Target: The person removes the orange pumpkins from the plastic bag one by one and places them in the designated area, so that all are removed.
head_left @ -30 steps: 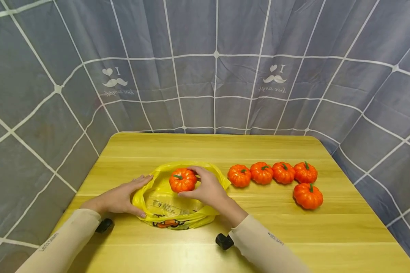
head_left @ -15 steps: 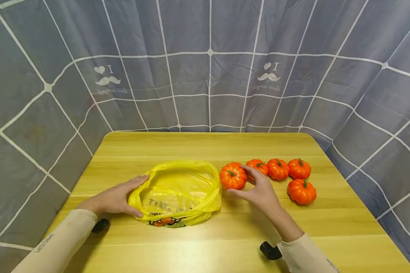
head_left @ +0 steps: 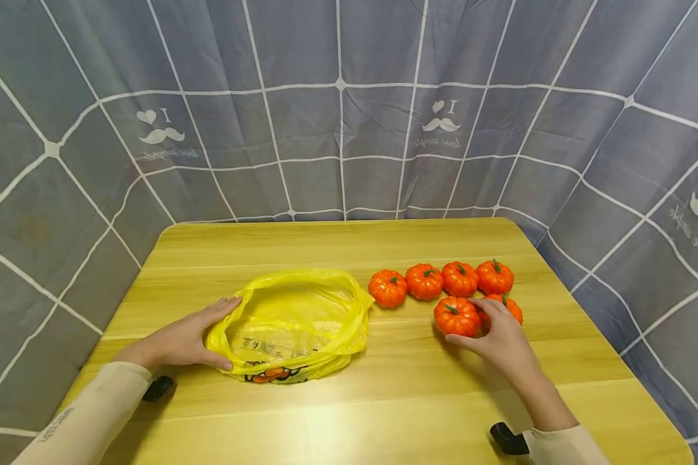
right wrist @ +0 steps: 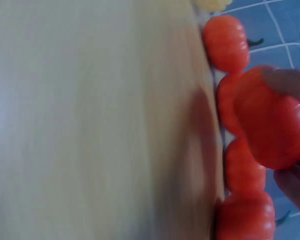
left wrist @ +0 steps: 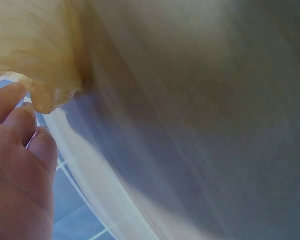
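Note:
In the head view my right hand (head_left: 506,339) pinches a small orange toy pumpkin (head_left: 457,316) with a green stem between thumb and fingers. The right wrist view shows this held pumpkin (right wrist: 274,117) raised off the table, overlapping the row behind it. Partly hidden behind my fingers is another pumpkin (head_left: 510,309). My left hand (head_left: 183,337) rests at the left rim of a yellow plastic bag (head_left: 355,339), its thumb in front and fingers behind. The bag's mouth gapes upward, with dark print visible inside. In the left wrist view, fingertips touch the bag's edge (left wrist: 50,90).
Several more pumpkins (head_left: 424,281) stand in a row right of the bag, towards the back of the wooden table (head_left: 349,413). A grey curtain (head_left: 302,129) with white lines hangs behind the table and along both sides.
My right hand has carried the pumpkin from over the bag's mouth rightward, past the row, to beside the front right pumpkin. My left hand stays at the bag. The head view has shifted slightly right.

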`<state>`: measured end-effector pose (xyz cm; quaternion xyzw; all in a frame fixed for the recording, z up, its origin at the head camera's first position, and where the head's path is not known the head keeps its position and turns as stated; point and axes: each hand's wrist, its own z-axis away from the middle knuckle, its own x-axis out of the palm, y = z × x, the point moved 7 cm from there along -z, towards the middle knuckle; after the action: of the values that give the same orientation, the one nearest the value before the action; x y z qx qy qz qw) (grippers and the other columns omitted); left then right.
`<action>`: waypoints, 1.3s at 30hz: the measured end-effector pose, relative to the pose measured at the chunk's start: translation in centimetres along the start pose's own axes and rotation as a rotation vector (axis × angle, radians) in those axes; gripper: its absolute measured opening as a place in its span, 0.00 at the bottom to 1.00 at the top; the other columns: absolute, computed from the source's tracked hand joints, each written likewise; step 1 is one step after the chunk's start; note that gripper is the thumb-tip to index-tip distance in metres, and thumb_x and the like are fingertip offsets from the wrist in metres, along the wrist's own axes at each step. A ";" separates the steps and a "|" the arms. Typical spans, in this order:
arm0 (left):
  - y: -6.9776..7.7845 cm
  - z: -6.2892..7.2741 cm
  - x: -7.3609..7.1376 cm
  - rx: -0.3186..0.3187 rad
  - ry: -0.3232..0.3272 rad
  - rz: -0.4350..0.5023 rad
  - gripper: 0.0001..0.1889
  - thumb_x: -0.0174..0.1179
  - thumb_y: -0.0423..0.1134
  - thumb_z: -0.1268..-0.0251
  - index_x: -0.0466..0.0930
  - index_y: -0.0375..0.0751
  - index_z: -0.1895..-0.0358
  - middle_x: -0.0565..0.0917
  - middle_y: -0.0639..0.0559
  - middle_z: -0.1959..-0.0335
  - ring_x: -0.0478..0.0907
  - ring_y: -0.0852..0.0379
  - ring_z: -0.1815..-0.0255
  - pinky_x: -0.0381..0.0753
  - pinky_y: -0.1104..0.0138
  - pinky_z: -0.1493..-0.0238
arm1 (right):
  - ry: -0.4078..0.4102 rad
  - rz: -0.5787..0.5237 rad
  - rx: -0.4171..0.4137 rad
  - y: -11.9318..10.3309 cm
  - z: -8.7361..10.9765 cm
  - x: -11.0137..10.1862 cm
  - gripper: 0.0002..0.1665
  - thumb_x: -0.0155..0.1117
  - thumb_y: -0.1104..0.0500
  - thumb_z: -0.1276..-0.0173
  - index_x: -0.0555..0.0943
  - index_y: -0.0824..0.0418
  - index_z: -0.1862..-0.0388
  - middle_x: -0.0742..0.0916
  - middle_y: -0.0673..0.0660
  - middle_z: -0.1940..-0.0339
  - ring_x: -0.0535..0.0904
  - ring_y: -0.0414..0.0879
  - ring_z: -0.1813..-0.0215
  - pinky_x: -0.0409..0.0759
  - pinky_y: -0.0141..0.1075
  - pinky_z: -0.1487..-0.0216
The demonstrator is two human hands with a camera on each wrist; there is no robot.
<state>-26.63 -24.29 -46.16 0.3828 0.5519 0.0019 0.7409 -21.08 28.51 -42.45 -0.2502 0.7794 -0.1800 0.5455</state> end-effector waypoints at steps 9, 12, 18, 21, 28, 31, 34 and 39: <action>-0.3 0.8 -0.3 -0.036 0.008 0.013 0.65 0.77 0.64 0.57 0.48 0.44 0.18 0.50 0.36 0.19 0.42 0.30 0.21 0.46 0.32 0.30 | -0.068 0.103 -0.030 -0.2 -1.1 1.1 0.46 0.85 0.47 0.51 0.77 0.68 0.38 0.79 0.67 0.46 0.78 0.65 0.46 0.77 0.62 0.45; -0.5 1.0 -0.2 -0.042 0.011 0.005 0.65 0.77 0.65 0.57 0.48 0.45 0.18 0.50 0.37 0.19 0.43 0.30 0.21 0.47 0.32 0.30 | -0.092 0.153 -0.061 -0.3 -1.2 1.5 0.48 0.84 0.48 0.49 0.76 0.71 0.35 0.79 0.71 0.42 0.76 0.67 0.41 0.74 0.63 0.41; -0.4 0.6 -0.3 -0.042 0.015 0.024 0.65 0.78 0.62 0.56 0.48 0.45 0.17 0.49 0.36 0.19 0.41 0.29 0.22 0.44 0.33 0.29 | -0.054 0.196 -0.155 -0.9 -1.6 1.0 0.55 0.86 0.53 0.52 0.69 0.80 0.32 0.74 0.78 0.34 0.67 0.73 0.31 0.63 0.61 0.31; -0.3 0.1 -0.5 -0.051 0.000 0.040 0.65 0.78 0.62 0.56 0.46 0.45 0.17 0.47 0.37 0.19 0.39 0.30 0.21 0.43 0.34 0.28 | 0.034 0.099 -0.228 -2.4 -0.5 0.0 0.51 0.86 0.57 0.53 0.73 0.75 0.33 0.77 0.74 0.35 0.70 0.70 0.33 0.66 0.55 0.30; 0.1 -1.1 -1.1 -0.046 -0.016 0.016 0.66 0.77 0.62 0.55 0.44 0.45 0.17 0.46 0.39 0.18 0.39 0.34 0.20 0.43 0.36 0.27 | -0.656 -0.393 -0.393 -10.6 8.8 2.1 0.20 0.67 0.54 0.27 0.84 0.52 0.38 0.85 0.46 0.41 0.81 0.45 0.40 0.77 0.37 0.40; 0.2 -1.3 -1.2 -0.042 -0.017 0.008 0.66 0.77 0.63 0.54 0.44 0.46 0.17 0.45 0.40 0.18 0.39 0.34 0.20 0.43 0.37 0.27 | -1.093 -0.643 -0.316 -13.4 13.3 3.3 0.18 0.61 0.55 0.24 0.83 0.51 0.37 0.86 0.46 0.42 0.81 0.41 0.41 0.80 0.38 0.42; 0.4 -1.1 -1.0 -0.040 -0.012 0.017 0.66 0.77 0.63 0.55 0.43 0.46 0.17 0.45 0.39 0.18 0.40 0.33 0.20 0.43 0.37 0.27 | -1.305 -0.723 -0.289 -14.9 16.0 3.9 0.15 0.58 0.54 0.22 0.85 0.49 0.41 0.87 0.38 0.53 0.82 0.29 0.54 0.83 0.31 0.55; 0.5 -0.2 -0.5 -0.042 0.003 0.023 0.67 0.77 0.63 0.55 0.43 0.47 0.17 0.45 0.38 0.18 0.42 0.32 0.21 0.45 0.35 0.28 | -1.326 -0.800 -0.268 -14.7 16.8 3.7 0.14 0.60 0.57 0.24 0.86 0.49 0.45 0.87 0.40 0.58 0.82 0.29 0.60 0.83 0.28 0.64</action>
<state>-26.81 -24.05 -45.51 0.3735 0.5484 0.0228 0.7478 -3.50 14.32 -42.79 -0.6307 0.1572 -0.0802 0.7557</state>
